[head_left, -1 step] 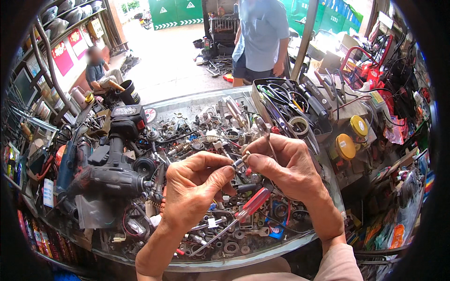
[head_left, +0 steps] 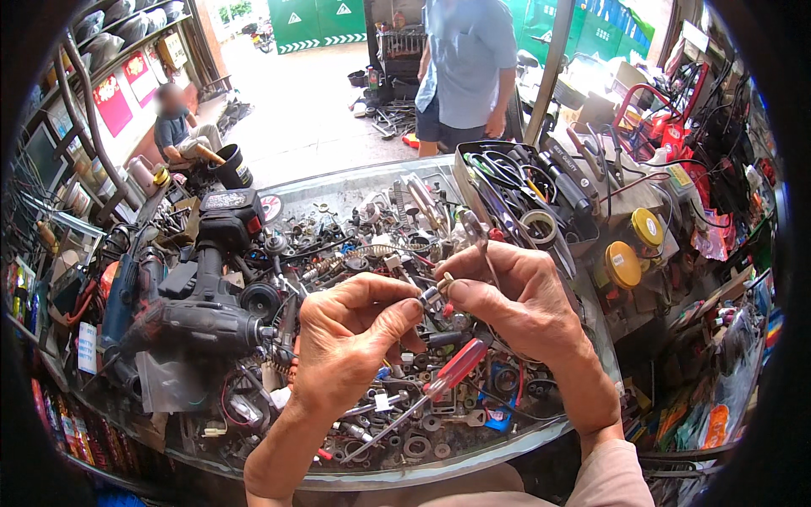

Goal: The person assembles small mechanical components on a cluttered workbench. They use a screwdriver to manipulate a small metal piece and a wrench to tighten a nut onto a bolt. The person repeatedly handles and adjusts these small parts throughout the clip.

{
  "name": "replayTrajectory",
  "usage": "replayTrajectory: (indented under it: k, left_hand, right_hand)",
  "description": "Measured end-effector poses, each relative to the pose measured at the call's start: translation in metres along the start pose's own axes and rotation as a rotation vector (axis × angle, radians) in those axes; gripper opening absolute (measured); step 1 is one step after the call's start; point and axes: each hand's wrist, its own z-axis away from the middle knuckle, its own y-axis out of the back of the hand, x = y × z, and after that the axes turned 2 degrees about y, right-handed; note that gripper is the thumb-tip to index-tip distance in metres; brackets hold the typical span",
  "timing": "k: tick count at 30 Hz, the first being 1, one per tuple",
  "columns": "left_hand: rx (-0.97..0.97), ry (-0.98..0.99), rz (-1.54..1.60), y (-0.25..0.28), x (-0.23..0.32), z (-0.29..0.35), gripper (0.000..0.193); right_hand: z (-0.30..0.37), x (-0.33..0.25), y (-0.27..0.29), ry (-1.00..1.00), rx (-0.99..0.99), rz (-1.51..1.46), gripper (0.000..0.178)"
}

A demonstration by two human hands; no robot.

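Above the cluttered bench, my left hand [head_left: 351, 329] pinches a small silver metal cylinder [head_left: 429, 296] between thumb and forefinger. My right hand [head_left: 524, 300] is closed at the cylinder's other end, its thumb and forefinger on a small brass-coloured piece [head_left: 445, 281]. The two small parts meet end to end; whether they are joined I cannot tell. A slim metal tool [head_left: 483, 245] rises from behind the right fingers, and its kind is unclear. Below the hands, a screwdriver [head_left: 456, 370] with a clear red handle lies slanted over washers and loose hardware.
Glass-topped bench [head_left: 355, 173] is strewn with small metal parts. A black cordless drill [head_left: 203, 313] lies at left. At back right stands a tool bin [head_left: 524, 190], beside yellow-lidded jars [head_left: 623, 264]. A person in a light blue shirt [head_left: 473, 68] stands beyond; another sits far left.
The standing person has shifted slightly to the left. My hands and the small parts stay almost where they were.
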Motion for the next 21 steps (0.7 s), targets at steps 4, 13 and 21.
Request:
replayTrajectory:
  k: [4, 13, 21]
  left_hand:
    - [-0.017, 0.05, 0.148, 0.001, -0.002, -0.002, 0.017]
    - [-0.089, 0.083, 0.409, -0.004, -0.011, -0.003, 0.026]
    - [-0.118, 0.025, 0.505, -0.004, -0.012, -0.002, 0.032]
  right_hand:
    - [0.0, -0.003, -0.004, -0.002, 0.02, -0.056, 0.031]
    - [0.003, 0.01, -0.022, 0.071, 0.078, -0.22, 0.026]
    - [0.0, 0.011, -0.018, 0.083, 0.066, -0.091, 0.029]
